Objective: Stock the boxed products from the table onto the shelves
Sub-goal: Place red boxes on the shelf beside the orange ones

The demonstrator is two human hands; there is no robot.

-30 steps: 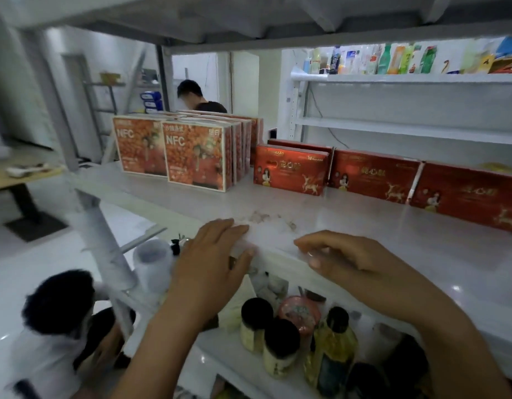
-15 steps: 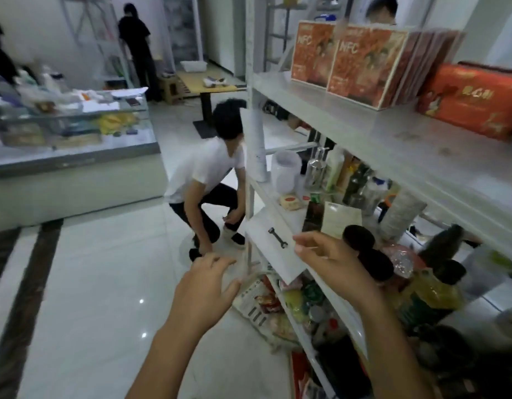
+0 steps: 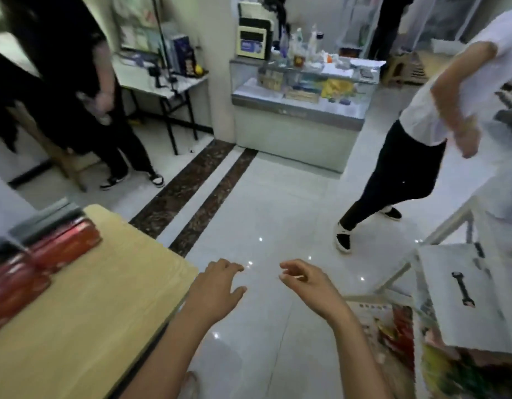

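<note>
Below, both hands hang empty over the pale tiled floor [image 3: 277, 197]: left hand [image 3: 217, 289] palm down with fingers spread loosely, right hand [image 3: 309, 283] with fingers curled, thumb and forefinger near each other but pinching nothing, so neither grip holds anything. Red boxes [image 3: 41, 254] lie in blurred stacks on the far left part of the wooden table [image 3: 84, 321], well apart from both hands; left hand is just beside the table's near corner. White shelves [image 3: 450, 286] stand at right, edge only, with a paper sheet showing a black wrench picture. Two other people stand on the floor, one in dark clothes at left, one in a white shirt at right. Glass counter [image 3: 298, 110] behind, cluttered.
</note>
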